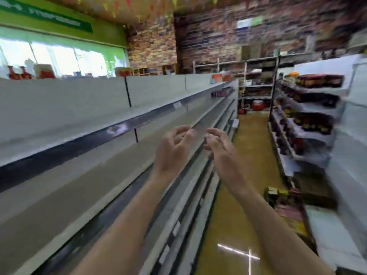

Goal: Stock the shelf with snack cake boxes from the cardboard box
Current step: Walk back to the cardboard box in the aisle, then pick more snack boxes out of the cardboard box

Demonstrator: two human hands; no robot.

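The view is blurred by motion. A long grey shelf [83,147] runs along the left, its near tiers bare. A small row of dark red boxes [221,93] sits far down the upper tier. My left hand [172,149] and my right hand [222,149] are raised side by side in front of the shelf edge, fingers loosely curled and holding nothing. A brown cardboard box [315,190] lies low on the right by the opposite shelf, with yellow and dark packs [275,193] beside it.
A yellow-brown floor aisle [250,155] runs between the two shelf rows. The right-hand shelving [309,120] is full of dark packages. More racks [256,86] stand at the aisle's far end under a brick-patterned wall. Red bottles [18,73] stand on top at left.
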